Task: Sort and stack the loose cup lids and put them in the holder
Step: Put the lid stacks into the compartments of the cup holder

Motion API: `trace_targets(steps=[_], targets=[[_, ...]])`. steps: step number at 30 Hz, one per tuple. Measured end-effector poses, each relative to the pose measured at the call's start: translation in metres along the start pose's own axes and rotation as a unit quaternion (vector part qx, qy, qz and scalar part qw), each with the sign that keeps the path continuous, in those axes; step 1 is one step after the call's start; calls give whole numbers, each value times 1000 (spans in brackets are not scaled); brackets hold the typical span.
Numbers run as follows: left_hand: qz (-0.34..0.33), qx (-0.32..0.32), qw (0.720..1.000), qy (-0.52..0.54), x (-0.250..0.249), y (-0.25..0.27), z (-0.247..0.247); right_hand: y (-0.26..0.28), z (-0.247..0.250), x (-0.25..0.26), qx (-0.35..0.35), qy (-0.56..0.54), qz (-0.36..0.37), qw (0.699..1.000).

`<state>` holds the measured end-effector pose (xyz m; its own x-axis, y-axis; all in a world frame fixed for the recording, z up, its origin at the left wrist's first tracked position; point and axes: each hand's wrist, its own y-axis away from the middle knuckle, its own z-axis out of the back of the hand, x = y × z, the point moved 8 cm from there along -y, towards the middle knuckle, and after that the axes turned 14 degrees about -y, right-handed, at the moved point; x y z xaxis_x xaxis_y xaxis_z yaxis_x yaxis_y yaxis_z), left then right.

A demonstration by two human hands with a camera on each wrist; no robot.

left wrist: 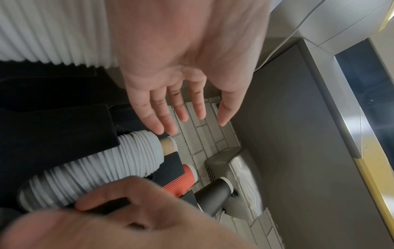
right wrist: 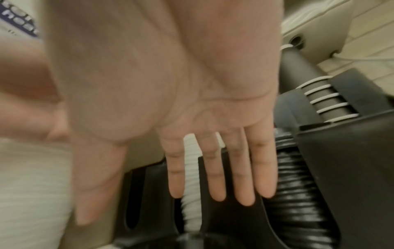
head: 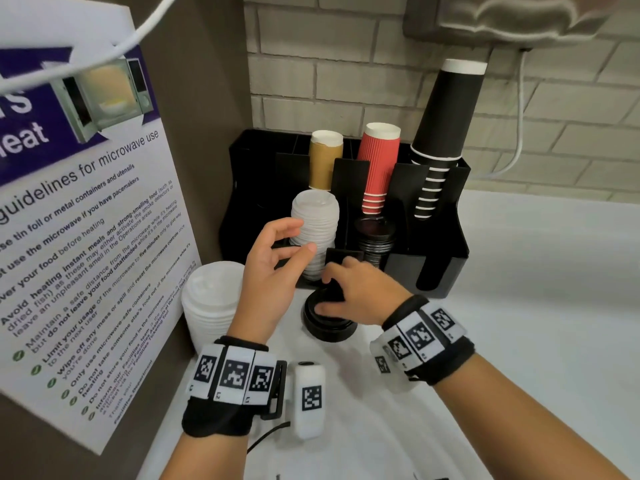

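Observation:
A short stack of loose black lids (head: 329,327) sits on the white counter in front of the black holder (head: 440,237). My right hand (head: 325,294) lies over its top, thumb at the near rim. In the right wrist view that hand (right wrist: 145,202) shows straight, spread fingers. My left hand (head: 299,237) hovers with relaxed fingers beside the tall white lid stack (head: 315,216) standing in the holder's left slot and holds nothing (left wrist: 187,118). A black lid stack (head: 375,240) fills the neighbouring slot. Another stack of white lids (head: 211,306) stands on the counter at the left.
Brown cups (head: 325,161), red cups (head: 377,168) and black cups (head: 443,133) stand upside down in the holder's back slots. A microwave guideline poster (head: 86,237) covers the left wall. A grey wall unit (head: 519,19) with a white cable hangs overhead.

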<state>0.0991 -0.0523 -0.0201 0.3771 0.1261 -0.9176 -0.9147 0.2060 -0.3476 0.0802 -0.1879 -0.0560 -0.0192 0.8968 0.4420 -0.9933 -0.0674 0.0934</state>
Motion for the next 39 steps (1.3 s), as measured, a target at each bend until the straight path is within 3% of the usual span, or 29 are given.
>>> trace_targets(steps=[3,7,15,20,23,25,28,30,39], targets=[[-3,4,1000,0,0,0,-1,-3,-27,-7,88,48,-50,994],[-2,3,1000,3,1,0,1,-10,-41,-10,127,51,-66,988],[-1,2,1000,6,2,0,2,-12,-40,-10,93,34,-66,993],[-8,7,1000,10,3,0,1,-3,-4,-20,15,-127,-44,991],[-1,41,999,7,4,1,-10,11,24,-25,-56,-263,-7,963],[17,96,995,5,8,5,-21,25,35,-24,-85,-366,20,927],[22,202,979,17,12,16,-41,39,40,-16,-79,-486,51,869],[18,241,970,28,11,22,-50,44,41,-10,-68,-531,66,842],[-23,225,973,41,1,19,-44,50,47,-5,-52,-584,102,804]])
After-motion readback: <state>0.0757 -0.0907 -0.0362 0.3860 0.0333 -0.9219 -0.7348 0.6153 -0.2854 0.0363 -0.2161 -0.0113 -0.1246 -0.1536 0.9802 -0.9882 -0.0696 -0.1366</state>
